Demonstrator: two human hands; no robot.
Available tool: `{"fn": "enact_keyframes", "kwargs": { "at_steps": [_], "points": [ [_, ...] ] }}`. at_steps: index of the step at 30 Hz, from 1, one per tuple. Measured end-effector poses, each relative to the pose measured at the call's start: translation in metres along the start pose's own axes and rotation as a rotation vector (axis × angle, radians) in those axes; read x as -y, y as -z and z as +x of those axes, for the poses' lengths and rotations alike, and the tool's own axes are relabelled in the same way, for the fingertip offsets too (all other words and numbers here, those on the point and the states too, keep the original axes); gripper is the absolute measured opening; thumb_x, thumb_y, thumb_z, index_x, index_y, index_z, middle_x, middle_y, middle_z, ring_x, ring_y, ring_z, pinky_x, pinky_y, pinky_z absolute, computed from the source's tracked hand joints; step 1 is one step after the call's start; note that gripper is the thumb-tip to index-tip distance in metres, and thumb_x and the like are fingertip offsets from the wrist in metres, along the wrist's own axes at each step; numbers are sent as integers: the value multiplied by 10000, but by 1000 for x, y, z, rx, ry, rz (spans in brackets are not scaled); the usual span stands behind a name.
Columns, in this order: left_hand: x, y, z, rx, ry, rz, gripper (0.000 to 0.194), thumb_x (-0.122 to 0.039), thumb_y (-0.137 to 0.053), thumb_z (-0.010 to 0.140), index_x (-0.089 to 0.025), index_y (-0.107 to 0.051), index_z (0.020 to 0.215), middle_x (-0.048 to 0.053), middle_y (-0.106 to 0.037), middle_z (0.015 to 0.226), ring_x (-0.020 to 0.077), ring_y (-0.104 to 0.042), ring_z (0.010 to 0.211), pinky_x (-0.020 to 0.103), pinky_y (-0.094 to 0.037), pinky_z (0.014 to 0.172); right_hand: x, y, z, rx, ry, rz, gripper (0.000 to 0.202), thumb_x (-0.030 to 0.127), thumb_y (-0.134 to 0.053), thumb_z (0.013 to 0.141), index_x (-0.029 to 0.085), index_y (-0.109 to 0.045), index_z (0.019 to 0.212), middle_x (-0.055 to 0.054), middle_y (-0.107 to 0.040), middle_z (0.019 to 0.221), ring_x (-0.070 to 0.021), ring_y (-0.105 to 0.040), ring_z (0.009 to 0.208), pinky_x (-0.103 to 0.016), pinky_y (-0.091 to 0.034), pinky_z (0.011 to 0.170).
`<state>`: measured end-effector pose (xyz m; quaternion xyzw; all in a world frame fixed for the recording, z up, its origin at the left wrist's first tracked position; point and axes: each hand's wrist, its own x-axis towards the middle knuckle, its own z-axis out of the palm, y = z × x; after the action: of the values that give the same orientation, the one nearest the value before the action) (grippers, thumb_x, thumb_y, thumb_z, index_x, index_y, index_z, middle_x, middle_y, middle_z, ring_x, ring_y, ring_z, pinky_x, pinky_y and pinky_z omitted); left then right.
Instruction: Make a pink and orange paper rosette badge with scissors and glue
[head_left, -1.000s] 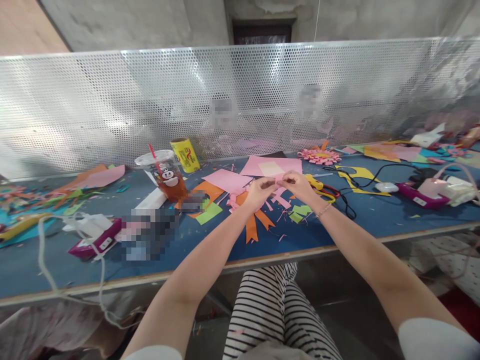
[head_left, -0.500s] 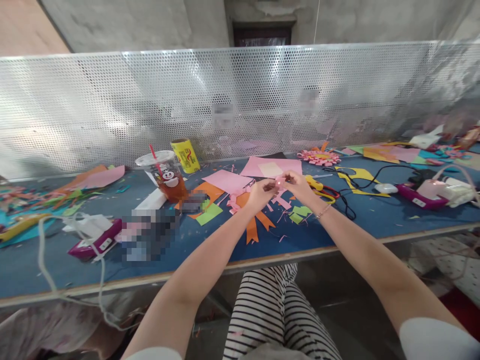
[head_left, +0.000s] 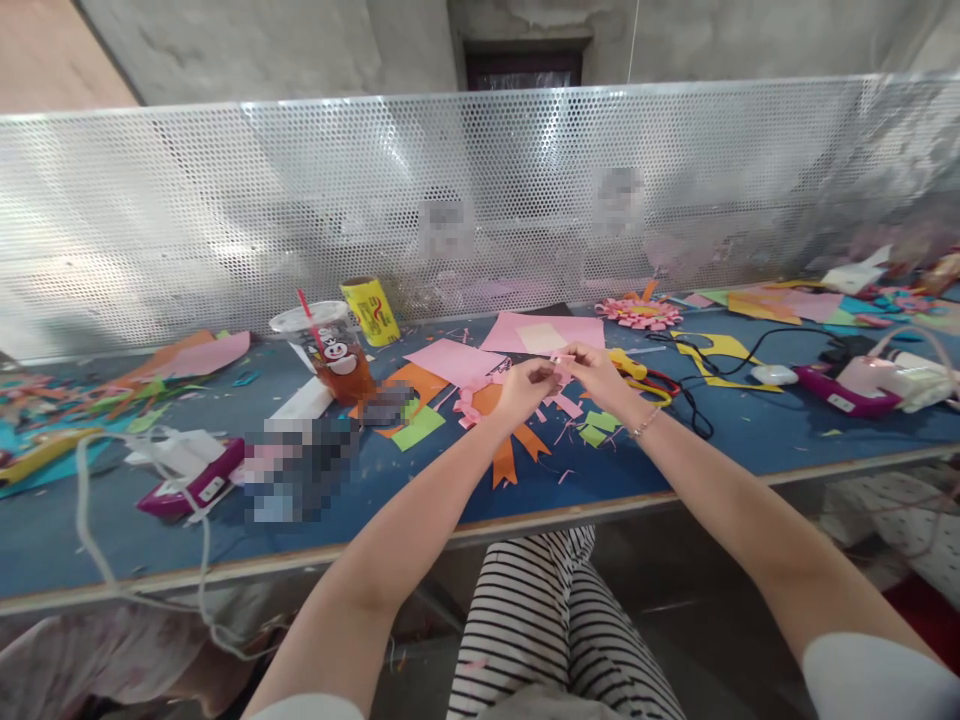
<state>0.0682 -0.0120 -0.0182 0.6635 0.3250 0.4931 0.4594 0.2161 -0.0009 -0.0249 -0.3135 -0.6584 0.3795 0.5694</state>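
Note:
My left hand (head_left: 526, 388) and my right hand (head_left: 592, 375) meet over the middle of the table, fingertips pinched on a small pink paper strip (head_left: 559, 366). The fingers hide much of the strip. Just under my left hand lies an orange paper rosette with pink loops (head_left: 469, 408) on its edge and orange tails (head_left: 505, 462) pointing toward me. Beside my right hand are yellow-handled scissors or pliers (head_left: 628, 366), partly covered. Green paper scraps (head_left: 600, 428) and pink clippings lie below the hands. Pink paper sheets (head_left: 454, 362) lie behind them.
A clear drink cup (head_left: 334, 350) with a red straw stands left, near a yellow cardboard tube (head_left: 371, 312). Purple devices (head_left: 191, 482) with cords sit at both sides. A finished-looking pink rosette (head_left: 637, 312) lies at the back. A perforated metal screen (head_left: 315, 220) borders the blue table.
My right fingers have shifted slightly on the pink strip, and more of it shows between the hands. Both arms stay almost where they were.

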Motion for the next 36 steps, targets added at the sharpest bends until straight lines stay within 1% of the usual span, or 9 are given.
{"fn": "enact_keyframes", "kwargs": {
  "at_steps": [10,15,20,24,27,29,32,34,36],
  "points": [
    [-3,-1,-1,-32,35,-39,179,-239,-647,633,-135,-552,745,3,-579,695,108,-585,611,271,-509,622,4,1,1,-59,-84,120,260,418,-651,661,194,-541,734,26,-531,664,-93,-487,594,-257,-431,593],
    [-2,-2,-2,-97,-76,5,366,-203,-689,598,-181,-462,885,9,-557,847,92,-563,655,222,-469,556,4,3,3,-84,-95,204,235,392,-658,656,202,-537,724,20,-538,678,-95,-496,602,-262,-439,599],
    [-2,0,0,-81,-186,240,174,-215,-658,639,-158,-538,752,21,-572,781,109,-552,706,240,-441,655,3,0,2,-121,-80,203,242,391,-657,650,213,-532,756,8,-551,733,-99,-505,623,-272,-458,632],
    [-2,2,1,-103,-184,267,113,-242,-630,671,-160,-583,733,26,-590,751,123,-550,707,251,-428,672,2,3,5,-67,-67,140,249,423,-612,691,219,-526,805,-9,-577,789,-124,-542,689,-302,-469,681],
    [-1,6,2,-142,-173,247,98,-246,-618,677,-161,-580,708,17,-587,724,121,-546,693,249,-424,678,-2,30,11,-84,-49,-160,343,465,-587,698,207,-544,919,-55,-588,893,-176,-563,813,-364,-462,761],
    [1,10,5,-189,-163,234,98,-250,-610,679,-163,-569,695,7,-580,705,118,-540,686,246,-425,681,-9,60,13,-223,-14,-581,418,471,-617,663,167,-560,944,-120,-560,1015,-237,-527,964,-410,-414,861],
    [5,17,9,-238,-114,216,101,-256,-588,689,-162,-552,686,0,-572,686,114,-532,670,247,-430,672,-24,103,10,-370,-303,-1116,556,513,-572,686,69,-545,1020,-242,-488,1130,-350,-422,1120,-485,-348,908],
    [6,22,11,-257,-85,208,94,-248,-575,692,-161,-543,680,-3,-570,680,111,-527,659,247,-432,664,-33,119,7,-244,-571,-1279,650,566,-562,663,41,-551,1046,-270,-481,1144,-389,-420,1117,-483,-369,871],
    [7,27,13,-271,-70,203,93,-248,-566,693,-160,-538,678,-5,-570,681,110,-527,655,245,-432,652,-38,122,6,-79,-692,-1372,649,592,-526,675,55,-582,1037,-264,-492,1153,-404,-431,1108,-477,-382,843]
  ]
}}
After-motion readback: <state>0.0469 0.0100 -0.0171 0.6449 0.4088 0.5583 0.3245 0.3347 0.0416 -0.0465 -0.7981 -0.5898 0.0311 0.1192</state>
